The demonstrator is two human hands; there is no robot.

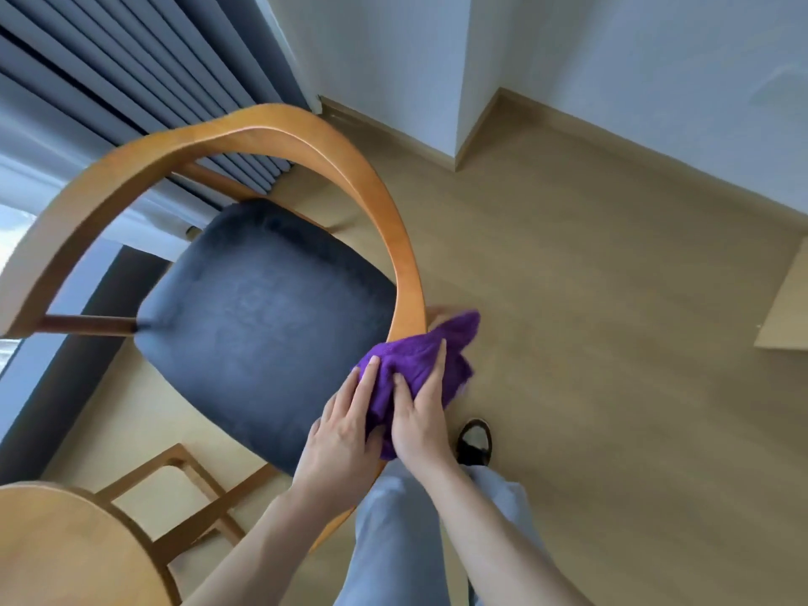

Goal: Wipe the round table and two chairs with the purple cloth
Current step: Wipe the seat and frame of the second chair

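- Both our hands, left hand (339, 435) and right hand (422, 413), press the bunched purple cloth (419, 356) onto the chair (262, 308)'s curved wooden armrest (409, 273).
- Soft, light, it bunches easily; we judge flat palms grip best.

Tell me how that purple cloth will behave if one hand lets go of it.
The purple cloth is probably floppy: it bunches in folds over the curved wooden chair rail. It looks light, since the left hand and right hand press it with relaxed fingers. It would likely drape or slide off the smooth rail.
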